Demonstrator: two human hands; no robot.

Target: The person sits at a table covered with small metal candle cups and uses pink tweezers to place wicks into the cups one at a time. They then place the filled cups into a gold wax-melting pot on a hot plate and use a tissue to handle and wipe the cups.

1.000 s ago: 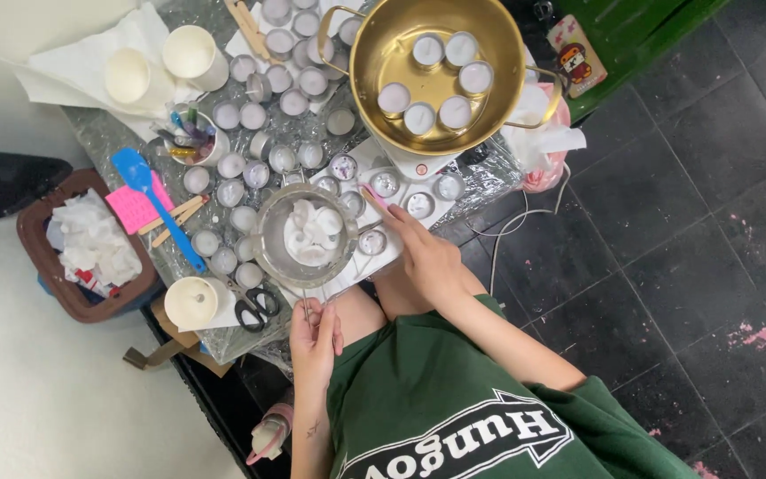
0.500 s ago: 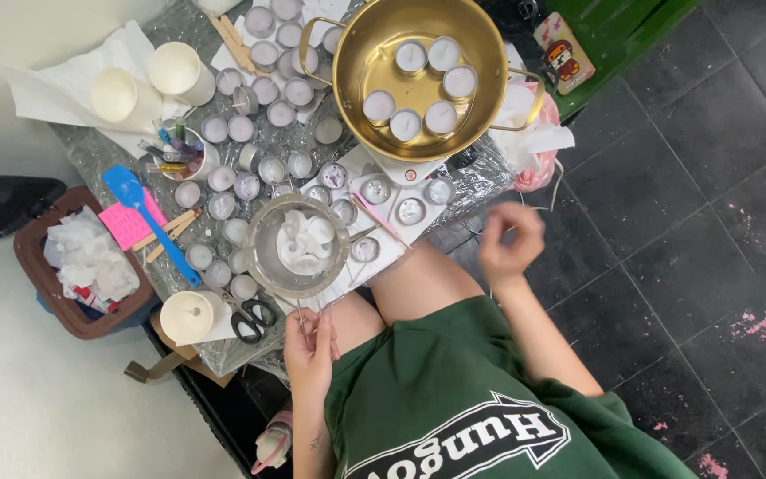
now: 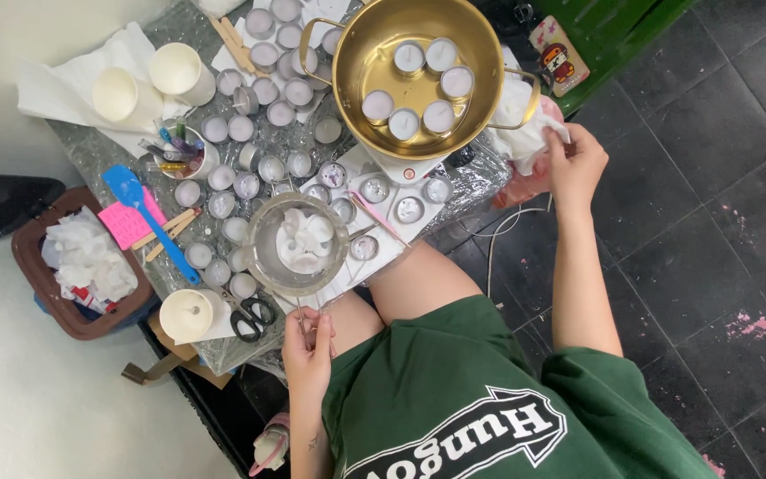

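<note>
My left hand (image 3: 308, 348) grips the handle of a small steel pot (image 3: 298, 245) with white wax lumps in it, at the near edge of the low table (image 3: 467, 182). My right hand (image 3: 575, 162) is out at the right end of the table, closed on white tissue paper (image 3: 525, 111) bunched beside the handle of a big brass pan (image 3: 416, 74). Several white tealight candles sit inside that pan. Empty metal tealight cups (image 3: 374, 188) lie on white paper between the two pots.
Many filled tealights (image 3: 268, 89) cover the table's middle. Two white paper cups (image 3: 148, 82), a blue spatula (image 3: 148, 222), pink notes, wooden sticks, black scissors (image 3: 250, 318) and a white candle cup (image 3: 190, 314) lie at the left. A brown bin of tissues (image 3: 77, 266) stands beyond.
My right hand left the cups by the steel pot, rose over my knee, and reached right to the tissue beside the brass pan. My left hand stayed on the pot handle.
</note>
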